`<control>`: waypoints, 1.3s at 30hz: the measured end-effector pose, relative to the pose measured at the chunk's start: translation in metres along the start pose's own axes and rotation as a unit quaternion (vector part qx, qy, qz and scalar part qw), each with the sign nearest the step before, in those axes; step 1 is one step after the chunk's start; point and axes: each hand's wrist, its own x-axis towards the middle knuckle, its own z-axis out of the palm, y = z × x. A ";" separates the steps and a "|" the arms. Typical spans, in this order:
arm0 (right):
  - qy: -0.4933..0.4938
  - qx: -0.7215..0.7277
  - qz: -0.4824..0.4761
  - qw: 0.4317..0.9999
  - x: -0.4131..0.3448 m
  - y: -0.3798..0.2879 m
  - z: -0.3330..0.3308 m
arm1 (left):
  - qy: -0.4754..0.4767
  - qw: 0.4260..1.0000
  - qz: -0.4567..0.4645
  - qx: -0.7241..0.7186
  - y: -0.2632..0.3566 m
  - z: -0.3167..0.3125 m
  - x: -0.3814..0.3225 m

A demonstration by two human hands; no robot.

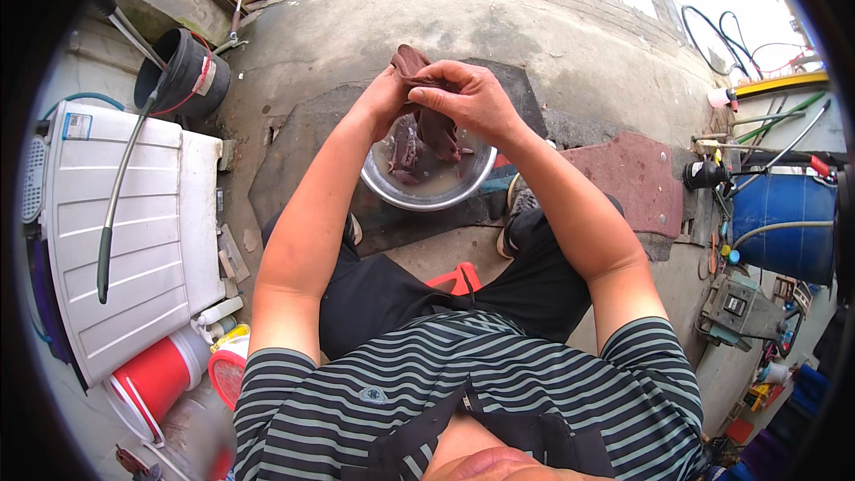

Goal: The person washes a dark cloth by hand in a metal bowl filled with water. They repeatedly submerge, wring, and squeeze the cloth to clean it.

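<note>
A wet brown cloth [437, 130] is held up in both my hands over a round metal basin [427, 203] on the ground. My left hand [384, 97] grips it at its left edge, its fingers partly behind the fabric. On the other side, my right hand [464, 90] pinches the cloth's upper part between thumb and fingers. The lower end of the cloth hangs into the basin, where cloudy water [441, 187] stands. More brown fabric [405, 153] shows at the basin's left side; whether it is a separate piece I cannot tell.
Dark mats [300, 147] lie under the basin, with a reddish mat [621, 180] to the right. A white washing machine [120, 214] and a black bucket [207, 77] stand left. A red stool [461, 277] shows between my legs. A blue barrel [778, 230] and a metal machine [741, 307] stand right.
</note>
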 end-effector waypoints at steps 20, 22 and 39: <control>0.101 -0.126 -0.063 0.985 0.018 0.030 0.009 | -0.094 0.971 0.077 -0.206 0.003 0.009 -0.017; 0.093 -0.085 -0.028 0.992 0.011 0.025 0.023 | -0.111 0.966 0.100 -0.212 -0.003 0.012 -0.014; 0.093 0.077 0.005 0.993 0.027 0.045 0.037 | -0.072 0.955 0.120 -0.262 -0.005 0.035 -0.008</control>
